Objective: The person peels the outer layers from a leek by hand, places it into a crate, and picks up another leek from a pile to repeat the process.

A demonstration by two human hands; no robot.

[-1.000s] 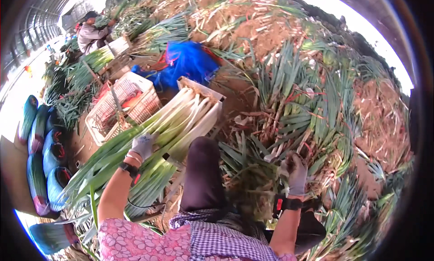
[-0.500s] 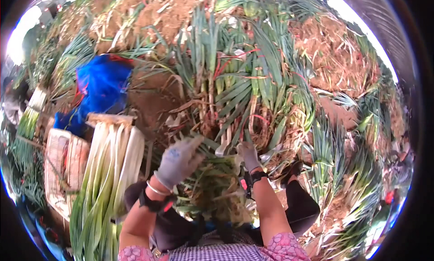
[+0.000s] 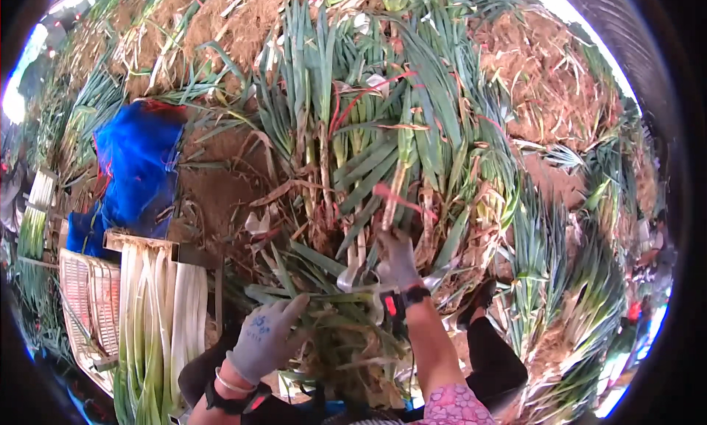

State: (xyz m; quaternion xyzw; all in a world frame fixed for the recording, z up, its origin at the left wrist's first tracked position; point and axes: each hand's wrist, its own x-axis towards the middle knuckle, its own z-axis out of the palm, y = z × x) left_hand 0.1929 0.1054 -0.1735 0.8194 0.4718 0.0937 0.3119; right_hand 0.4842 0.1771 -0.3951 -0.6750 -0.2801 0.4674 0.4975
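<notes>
My right hand (image 3: 398,257), in a pale grey glove, is closed round the root end of a leek (image 3: 398,185), whose stalk points away from me up into the pile of leeks (image 3: 361,123). Nearer to me on the left, my gloved left hand (image 3: 266,333) is held with thumb and fingers apart and nothing visible in it. Below it and to its right lie loose green leaves (image 3: 335,329). Trimmed leeks (image 3: 151,307) with white shanks lie side by side at my left, their root ends against a wooden board (image 3: 140,242).
A blue cloth or bag (image 3: 140,163) lies beyond a pale plastic basket (image 3: 81,292) on the left. More leeks (image 3: 545,255) lie on the right. Heaps of roots and dry husks (image 3: 537,86) stand farther back. Bare soil (image 3: 228,178) shows between the piles.
My right hand has reached slightly farther forward and now grips a leek, tilting its stalk. My left hand has drawn back toward me and leftward. The view has shifted a little.
</notes>
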